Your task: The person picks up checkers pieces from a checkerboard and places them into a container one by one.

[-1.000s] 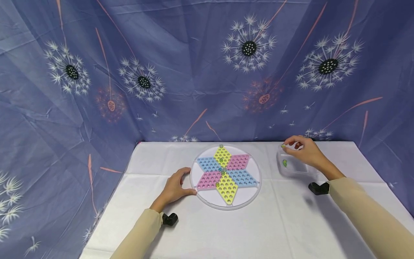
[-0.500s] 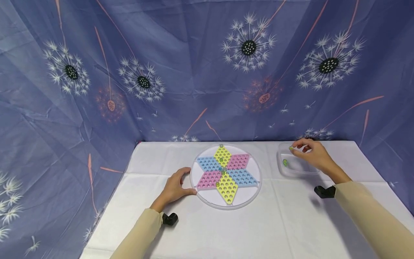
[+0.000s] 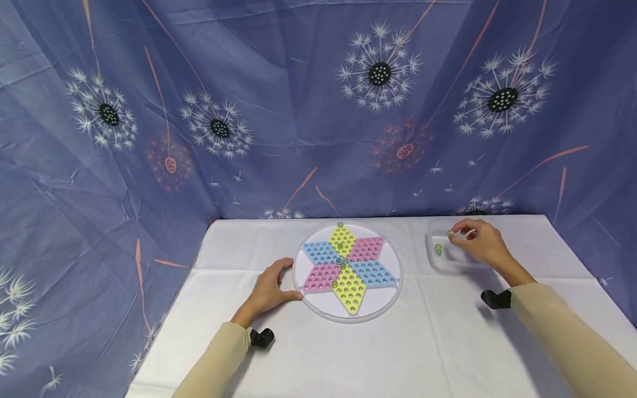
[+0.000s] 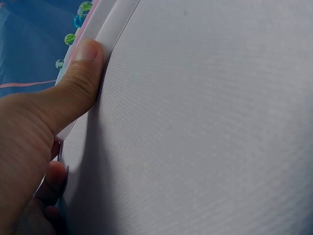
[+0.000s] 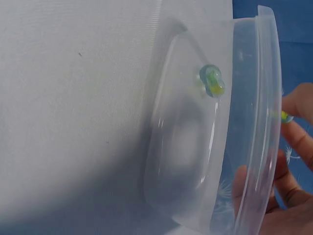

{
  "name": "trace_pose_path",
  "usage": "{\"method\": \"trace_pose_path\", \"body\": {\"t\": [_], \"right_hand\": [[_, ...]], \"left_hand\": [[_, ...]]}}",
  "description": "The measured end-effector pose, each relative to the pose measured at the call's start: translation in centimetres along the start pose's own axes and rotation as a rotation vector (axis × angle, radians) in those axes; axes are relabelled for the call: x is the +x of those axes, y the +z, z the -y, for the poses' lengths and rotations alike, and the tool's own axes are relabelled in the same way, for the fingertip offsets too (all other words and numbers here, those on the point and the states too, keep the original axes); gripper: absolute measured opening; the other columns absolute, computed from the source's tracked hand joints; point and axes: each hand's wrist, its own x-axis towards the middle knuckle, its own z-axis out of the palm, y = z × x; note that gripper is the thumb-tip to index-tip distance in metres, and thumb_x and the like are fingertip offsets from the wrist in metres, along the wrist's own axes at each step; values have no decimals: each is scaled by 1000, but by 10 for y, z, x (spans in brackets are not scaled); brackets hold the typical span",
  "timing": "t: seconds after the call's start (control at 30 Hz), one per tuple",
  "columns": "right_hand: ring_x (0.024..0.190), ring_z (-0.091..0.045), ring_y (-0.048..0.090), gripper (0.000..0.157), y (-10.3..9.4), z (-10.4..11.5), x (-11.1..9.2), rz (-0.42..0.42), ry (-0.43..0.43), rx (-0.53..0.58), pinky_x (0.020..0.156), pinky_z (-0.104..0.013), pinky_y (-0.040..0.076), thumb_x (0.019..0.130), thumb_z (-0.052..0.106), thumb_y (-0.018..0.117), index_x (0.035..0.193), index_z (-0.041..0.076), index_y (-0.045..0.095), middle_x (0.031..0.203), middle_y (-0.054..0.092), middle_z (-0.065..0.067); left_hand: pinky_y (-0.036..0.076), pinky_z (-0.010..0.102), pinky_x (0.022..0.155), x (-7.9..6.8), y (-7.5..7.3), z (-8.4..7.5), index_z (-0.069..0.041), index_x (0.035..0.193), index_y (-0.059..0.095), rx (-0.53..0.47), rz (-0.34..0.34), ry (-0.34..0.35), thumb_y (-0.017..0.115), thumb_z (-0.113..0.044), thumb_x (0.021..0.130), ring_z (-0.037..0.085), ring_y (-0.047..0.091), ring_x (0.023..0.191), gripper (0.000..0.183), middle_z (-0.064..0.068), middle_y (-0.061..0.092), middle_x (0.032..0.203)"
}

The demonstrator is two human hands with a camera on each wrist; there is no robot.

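A round white Chinese checkers board (image 3: 380, 298) with yellow, pink and blue star points lies on the table, several glass marbles (image 3: 335, 284) set in it. My left hand (image 3: 269, 287) holds the board's left rim; in the left wrist view its thumb (image 4: 80, 78) lies on the edge. Over at the right, my right hand (image 3: 480, 241) pinches a yellow-green marble (image 3: 450, 233) between thumb and finger above a clear plastic box (image 3: 460, 266). Inside that box, green marbles (image 5: 212, 81) sit close together near the left wall. The right wrist view shows the pinched marble (image 5: 285, 117) beyond the box rim.
A white cloth (image 3: 388, 354) covers the table. Behind it hangs a blue curtain (image 3: 298, 110) printed with dandelions, meeting the table's back edge close to the board and the box. Black wrist cameras (image 3: 262, 338) are strapped at both sleeves.
The right hand with its marble has moved from the box's back left corner to the right and slightly nearer, over the box. The left hand and the board have stayed put.
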Motion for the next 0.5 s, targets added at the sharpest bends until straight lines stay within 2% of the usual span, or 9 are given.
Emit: {"method": "trace_pose_path", "body": {"t": [0.2,0.5], "right_hand": [[85,-33,62,18,5,1,1,-30,-41,-43,69,-39,46,93,22,75,100,6,74,101,62,-18],[84,-33,61,18,6,3,0,-23,-40,-55,68,-39,45,92,22,74,99,5,74,100,61,-18]], "left_hand": [[37,32,74,0,0,0,-8,148,52,0,-3,4,98,-33,67,14,42,78,96,2,53,93],[37,31,72,0,0,1,-8,148,52,7,-3,16,98,-34,67,13,42,77,96,3,54,93]]}}
